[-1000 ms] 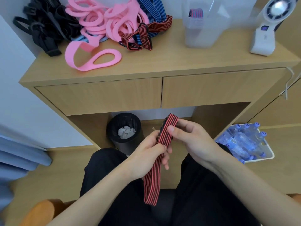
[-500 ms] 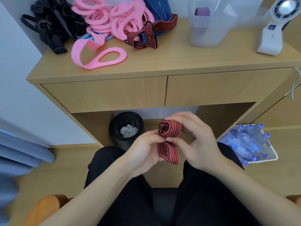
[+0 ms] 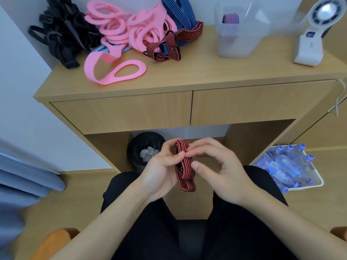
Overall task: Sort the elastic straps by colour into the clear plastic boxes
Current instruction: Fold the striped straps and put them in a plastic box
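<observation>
1. The left hand (image 3: 159, 171) grips a folded red-and-black striped elastic strap (image 3: 185, 173). Its thumb presses across the front of the strap and the other fingers curl behind it.
2. The right hand (image 3: 223, 171) curls its fingers over the strap's upper fold, with the fingertips (image 3: 189, 149) touching the top bend. Its thumb lies against the strap's right side, so this hand pinches the strap too.
3. The strap stands roughly upright between both hands, above the person's lap in black trousers (image 3: 244, 231). It is in front of the light wooden desk (image 3: 206, 76), well apart from everything on it.
4. A clear plastic box (image 3: 238, 45) stands toward the right of the desk top, with a rolled striped strap (image 3: 230, 18) inside it.
5. At the desk's far left lies a heap of black straps (image 3: 62, 32), touching a pile of pink elastic loops (image 3: 120, 32). One long pink loop (image 3: 112, 72) lies flat nearer the front edge.
6. Blue-and-black striped straps (image 3: 180, 14) lie behind the pink pile. A tangle of red-and-black buckled straps (image 3: 169, 46) lies just right of it.
7. A white hand fan on a stand (image 3: 311, 44) sits at the desk's right end.
8. Under the desk stands a black waste bin (image 3: 137, 147) holding crumpled paper. To the right, a white basket of blue-capped water bottles (image 3: 289, 166) sits on the floor.
</observation>
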`<state>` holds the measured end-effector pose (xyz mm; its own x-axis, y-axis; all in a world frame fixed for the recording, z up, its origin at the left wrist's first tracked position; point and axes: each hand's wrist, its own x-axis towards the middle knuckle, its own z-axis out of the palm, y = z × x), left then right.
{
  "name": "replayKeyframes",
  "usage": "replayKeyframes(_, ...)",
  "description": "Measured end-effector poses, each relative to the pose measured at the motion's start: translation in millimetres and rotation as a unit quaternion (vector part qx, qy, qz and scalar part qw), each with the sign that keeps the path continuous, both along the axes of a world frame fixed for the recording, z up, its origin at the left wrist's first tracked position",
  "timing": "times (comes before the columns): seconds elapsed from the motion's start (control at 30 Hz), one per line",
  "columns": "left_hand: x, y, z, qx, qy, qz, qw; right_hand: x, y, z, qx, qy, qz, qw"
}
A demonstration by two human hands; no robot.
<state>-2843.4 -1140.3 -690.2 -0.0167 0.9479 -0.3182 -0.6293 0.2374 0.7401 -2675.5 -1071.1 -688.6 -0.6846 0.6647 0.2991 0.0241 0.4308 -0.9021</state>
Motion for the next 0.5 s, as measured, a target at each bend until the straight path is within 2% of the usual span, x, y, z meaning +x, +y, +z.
replayKeyframes(0.07, 3, -2, -1, 0.003, 0.037, -0.027, 0.999, 0, 8, -1, -0.083, -0.021, -0.036, 0.996)
replayKeyframes(0.17, 7, -5, 1, 0.011, 0.108, -0.065, 0.992, 5, 18, -4, -0.168, -0.119, 0.029, 0.978)
replayKeyframes(0.23, 9, -5, -1, 0.007, 0.145, -0.071, 0.987, 4, 15, -5, -0.159, -0.147, 0.058, 0.975)
replayKeyframes(0.33, 6, -3, -9, -0.015, 0.194, -0.084, 0.977, 1, 8, -6, -0.115, -0.177, 0.046, 0.976)
replayKeyframes(0.5, 3, -1, -10, -0.03, 0.19, -0.117, 0.974, 3, 7, -6, -0.065, -0.205, -0.02, 0.976)
